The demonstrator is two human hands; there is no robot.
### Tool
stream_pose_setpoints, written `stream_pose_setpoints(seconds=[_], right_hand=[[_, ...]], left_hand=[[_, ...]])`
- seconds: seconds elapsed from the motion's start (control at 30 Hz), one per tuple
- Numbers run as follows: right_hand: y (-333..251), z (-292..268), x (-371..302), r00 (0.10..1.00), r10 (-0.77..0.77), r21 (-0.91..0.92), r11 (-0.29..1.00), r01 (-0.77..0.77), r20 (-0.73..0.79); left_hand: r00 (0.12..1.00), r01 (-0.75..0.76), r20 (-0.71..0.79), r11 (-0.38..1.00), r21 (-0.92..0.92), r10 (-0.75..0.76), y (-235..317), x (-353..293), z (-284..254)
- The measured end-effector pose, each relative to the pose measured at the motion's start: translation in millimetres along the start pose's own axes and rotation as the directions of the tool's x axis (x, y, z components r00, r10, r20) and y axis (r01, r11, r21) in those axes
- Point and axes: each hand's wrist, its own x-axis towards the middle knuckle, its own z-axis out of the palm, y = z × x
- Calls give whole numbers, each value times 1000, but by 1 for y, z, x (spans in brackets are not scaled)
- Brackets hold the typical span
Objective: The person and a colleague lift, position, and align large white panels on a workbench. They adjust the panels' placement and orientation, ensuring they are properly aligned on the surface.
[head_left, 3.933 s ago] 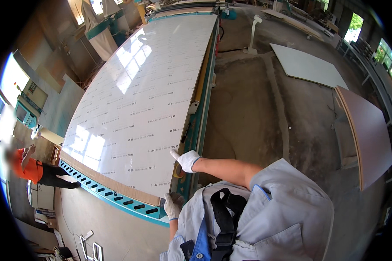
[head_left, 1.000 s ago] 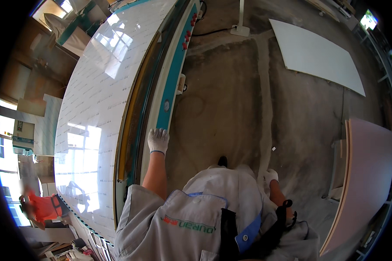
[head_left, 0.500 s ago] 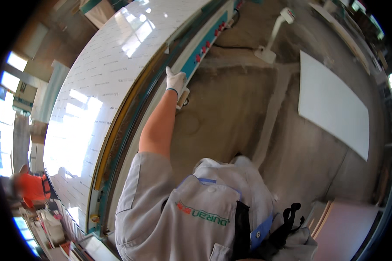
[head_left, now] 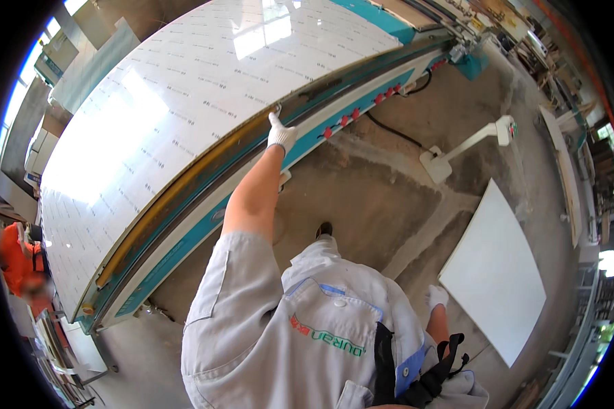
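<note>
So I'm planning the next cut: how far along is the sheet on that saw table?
The large white sheet already lies flat on the teal table. The left hand is on its near edge; the right hand hangs free. Another white panel remains on the floor.

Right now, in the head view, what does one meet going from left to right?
Person in orange → large glossy white panel → gloved left hand on the panel's edge → gloved right hand hanging free → white rectangular board on the concrete floor.

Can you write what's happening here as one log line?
left hand: gloved, on white panel edge | right hand: gloved, hanging free | floor board: lying flat
</note>
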Motion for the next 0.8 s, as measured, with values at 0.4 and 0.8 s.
stream_pose_setpoints(seconds=[0.4,0.8], right_hand=[[-233,149,126,887,88,-204,979,8,454],[-459,227,358,818,-48,-335,897,288,573]], left_hand=[[953,-42,-282,874,-485,-110,14,23,34],[773,-99,-554,805,-585,-308,42,45,74]])
